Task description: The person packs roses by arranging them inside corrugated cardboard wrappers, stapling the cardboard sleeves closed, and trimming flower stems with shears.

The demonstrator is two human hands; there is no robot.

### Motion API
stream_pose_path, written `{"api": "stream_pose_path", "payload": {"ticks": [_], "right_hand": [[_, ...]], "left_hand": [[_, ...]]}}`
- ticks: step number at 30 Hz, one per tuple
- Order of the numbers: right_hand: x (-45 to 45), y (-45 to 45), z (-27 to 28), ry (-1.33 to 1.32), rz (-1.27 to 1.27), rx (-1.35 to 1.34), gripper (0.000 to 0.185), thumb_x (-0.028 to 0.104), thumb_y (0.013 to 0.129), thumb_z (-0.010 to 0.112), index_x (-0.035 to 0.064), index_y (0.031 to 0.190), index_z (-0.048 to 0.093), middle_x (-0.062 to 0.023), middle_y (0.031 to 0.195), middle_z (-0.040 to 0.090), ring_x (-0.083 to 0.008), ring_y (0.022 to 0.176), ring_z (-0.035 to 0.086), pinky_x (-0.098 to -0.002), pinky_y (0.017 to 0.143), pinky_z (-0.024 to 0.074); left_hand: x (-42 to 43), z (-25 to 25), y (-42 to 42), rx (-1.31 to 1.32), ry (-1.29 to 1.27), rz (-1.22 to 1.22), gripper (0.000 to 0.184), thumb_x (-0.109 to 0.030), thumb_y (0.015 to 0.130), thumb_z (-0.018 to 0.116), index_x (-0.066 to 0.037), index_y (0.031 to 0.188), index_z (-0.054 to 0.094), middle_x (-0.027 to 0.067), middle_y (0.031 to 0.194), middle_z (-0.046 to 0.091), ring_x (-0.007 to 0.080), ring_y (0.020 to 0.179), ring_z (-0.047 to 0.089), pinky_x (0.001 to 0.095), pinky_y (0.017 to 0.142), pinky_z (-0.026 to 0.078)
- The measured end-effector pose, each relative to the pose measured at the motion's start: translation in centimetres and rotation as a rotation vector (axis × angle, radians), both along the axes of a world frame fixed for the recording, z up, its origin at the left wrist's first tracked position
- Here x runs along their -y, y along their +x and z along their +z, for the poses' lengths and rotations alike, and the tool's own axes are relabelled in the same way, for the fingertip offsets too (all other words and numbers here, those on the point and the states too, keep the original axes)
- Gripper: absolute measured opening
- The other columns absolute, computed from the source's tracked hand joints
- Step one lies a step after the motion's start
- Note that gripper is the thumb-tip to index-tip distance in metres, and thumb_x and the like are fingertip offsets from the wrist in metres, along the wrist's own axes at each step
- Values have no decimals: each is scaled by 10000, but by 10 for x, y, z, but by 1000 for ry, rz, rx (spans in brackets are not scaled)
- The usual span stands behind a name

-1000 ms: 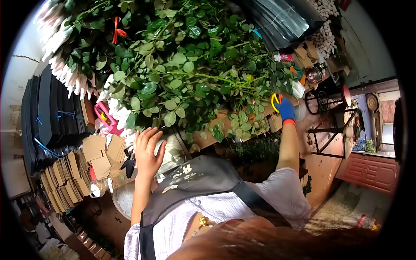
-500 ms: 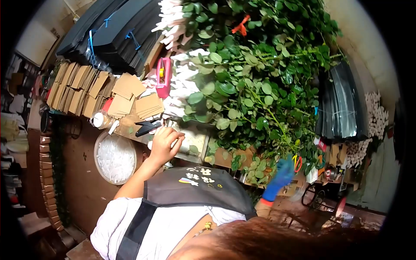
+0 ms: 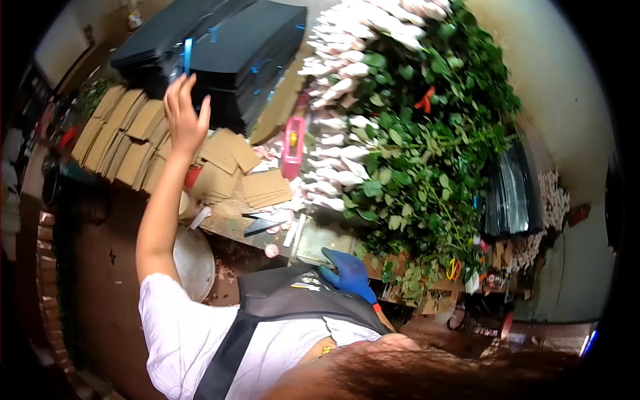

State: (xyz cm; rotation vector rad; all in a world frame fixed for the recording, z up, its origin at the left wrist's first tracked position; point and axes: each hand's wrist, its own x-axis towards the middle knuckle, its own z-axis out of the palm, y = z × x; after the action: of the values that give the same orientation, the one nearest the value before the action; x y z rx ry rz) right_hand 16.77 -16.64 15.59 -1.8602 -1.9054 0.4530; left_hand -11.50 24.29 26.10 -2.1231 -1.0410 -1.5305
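My left hand [image 3: 185,119], bare, is raised with its fingers stretched out and holds nothing that I can see. It is nearest to the stack of black sheets [image 3: 260,50] tied with blue strips, and passes over the brown cardboard pieces [image 3: 145,123]. My right hand [image 3: 351,275] wears a blue glove and sits close to my body, beside the pale board [image 3: 325,240] at the table's front edge. Its thumb and fingers are apart, with nothing visible in them. Left of the board lies a black tool like scissors [image 3: 261,225], blurred.
Leafy green stems [image 3: 427,167] with white-wrapped ends [image 3: 343,87] are piled on the table. A pink tape dispenser [image 3: 292,150] stands left of them. Below the table edge is a round tub [image 3: 195,263]. More dark sheets [image 3: 513,190] stand at the right.
My left hand has gone from beside the black tool up and left to the black sheets. My gloved right hand has come left from the leaves to the pale board. The view has shifted.
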Motion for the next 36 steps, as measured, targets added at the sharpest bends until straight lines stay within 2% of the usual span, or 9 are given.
{"api": "stream_pose_path", "payload": {"ticks": [7,15,22,23,26,27,30,34,36], "right_hand": [[3,-5,-14,43,-20,107,453,377,879,686,116,1249,667,-146,1111,716,-320,957,697,-409,804,557],[0,-8,-5,33,-23,119,438,347,879,687,113,1248,656,-146,1103,713,-332,927,682,-428,776,537],[0,-7,-4,-74,-44,-9,447,300,878,700,108,1278,643,-147,1143,703,-332,1013,672,-418,862,532],[-1,-7,1,-124,-60,-110,461,280,870,709,104,1290,638,-152,1163,697,-333,1039,668,-413,885,529],[-29,-17,45,53,-93,-270,588,233,856,724,36,1385,560,-182,1352,607,-323,1249,583,-415,1058,442],[-45,-20,64,196,-94,-220,792,270,763,817,8,1435,491,-205,1391,566,-377,1260,553,-437,1061,432],[-87,-37,118,553,-152,-118,1118,366,652,891,-27,1522,308,-264,1548,344,-410,1388,414,-471,1149,336],[-89,-17,143,679,-266,-1076,620,216,962,584,-32,1489,368,-221,1408,537,-324,1308,521,-430,1106,411],[-58,46,148,812,-264,-603,514,179,1004,508,-38,1462,423,-194,1375,578,-292,1265,564,-398,1073,452]], "left_hand": [[-163,23,-49,-51,-142,441,911,-604,823,703,-84,1482,350,121,1497,365,311,1438,262,579,1174,173],[-206,81,-65,-290,-471,736,498,-395,846,739,-26,1167,646,195,1247,621,357,1213,549,488,1045,381],[-164,107,-51,-284,-100,86,246,-242,876,713,-112,1077,653,160,1098,662,378,781,664,443,667,536],[-53,154,-13,-121,-99,-166,191,-144,880,615,-57,1047,650,164,999,682,345,951,670,412,851,540],[58,159,39,28,96,-520,462,83,748,541,-30,1193,597,134,779,552,248,594,574,342,555,489],[87,135,52,74,-40,-465,276,-92,867,654,-105,1139,607,106,1123,669,307,728,619,382,571,498],[176,111,96,0,68,-680,335,-17,797,646,-62,1128,612,74,1130,635,243,802,585,351,559,486],[242,83,140,217,282,-1006,409,-80,814,679,-147,1215,629,50,1002,521,203,815,578,331,693,531],[232,100,127,143,291,-681,529,-138,761,739,-136,1270,596,56,1165,524,246,962,565,378,789,493]]}}
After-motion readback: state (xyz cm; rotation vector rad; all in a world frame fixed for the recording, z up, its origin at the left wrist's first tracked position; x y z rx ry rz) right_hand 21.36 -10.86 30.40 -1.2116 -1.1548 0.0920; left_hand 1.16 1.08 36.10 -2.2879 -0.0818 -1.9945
